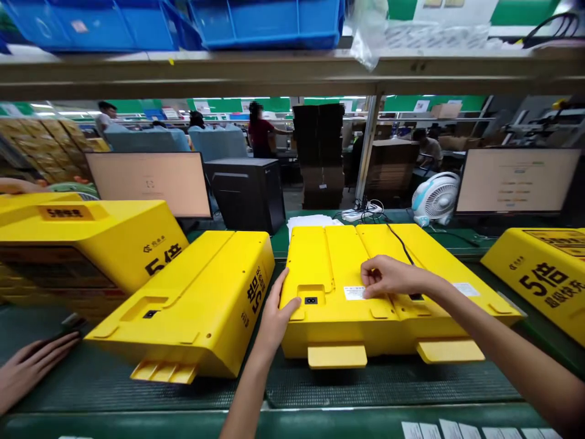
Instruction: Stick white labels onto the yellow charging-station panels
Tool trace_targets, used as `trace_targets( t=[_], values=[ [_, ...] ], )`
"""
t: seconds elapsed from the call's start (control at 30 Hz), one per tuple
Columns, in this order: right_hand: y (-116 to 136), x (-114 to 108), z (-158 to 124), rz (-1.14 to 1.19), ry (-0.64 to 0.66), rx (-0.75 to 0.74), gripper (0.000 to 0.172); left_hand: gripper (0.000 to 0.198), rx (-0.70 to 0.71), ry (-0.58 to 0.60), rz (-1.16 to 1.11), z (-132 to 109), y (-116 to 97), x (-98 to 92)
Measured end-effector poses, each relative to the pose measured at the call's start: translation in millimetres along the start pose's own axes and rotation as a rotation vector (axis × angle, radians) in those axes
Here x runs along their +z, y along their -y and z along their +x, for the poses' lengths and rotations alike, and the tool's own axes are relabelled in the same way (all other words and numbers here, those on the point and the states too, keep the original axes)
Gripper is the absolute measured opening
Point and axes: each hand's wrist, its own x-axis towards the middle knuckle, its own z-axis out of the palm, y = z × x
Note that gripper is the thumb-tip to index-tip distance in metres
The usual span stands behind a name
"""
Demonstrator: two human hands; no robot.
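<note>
On the green belt's centre (320, 390), a yellow plastic box (338, 265) is braced by the spread left hand (275, 309), its white rectangular label (353, 293) liable to be creased if dragged by the curled right hand (390, 276), grip unclear.

blue bins (269, 24) on shelf (274, 76) | black computer tower (247, 192) beside lit monitor (148, 183) | white fan (436, 198)

Green panels (525, 13), grey floor (291, 190), stacked brown cardboard (390, 174).
</note>
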Motion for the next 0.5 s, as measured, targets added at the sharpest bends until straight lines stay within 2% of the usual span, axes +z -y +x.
trace_targets(
  t=[0.07, 0.23, 0.3, 0.37, 0.43, 0.5],
  values=[
    [-1, -6, -1, -0.033, 0.028, -0.031, 0.037, 0.077, 0.003, -0.004, 0.007, -2, -3, 0.8],
    [12, 18, 21, -0.160, -0.118, -0.115, 0.039, 0.078, -0.027, 0.008, 0.044, -2, -13, 0.7],
    [17, 18, 32, -0.214, -0.167, -0.122, 0.037, 0.082, -0.054, 0.015, 0.047, -1, -18, 1.5],
    [16, -2, 33, -0.264, -0.273, -0.109, 0.033, 0.084, -0.095, -0.002, 0.047, -1, -22, 2.2],
    [8, -38, 20, -0.293, -0.449, -0.083, 0.028, 0.084, -0.141, -0.033, 0.054, -2, -24, 0.8],
    [-4, -81, -6, -0.296, -0.656, -0.035, 0.029, 0.080, -0.157, -0.046, 0.070, -5, -21, -3.1]
  ],
)
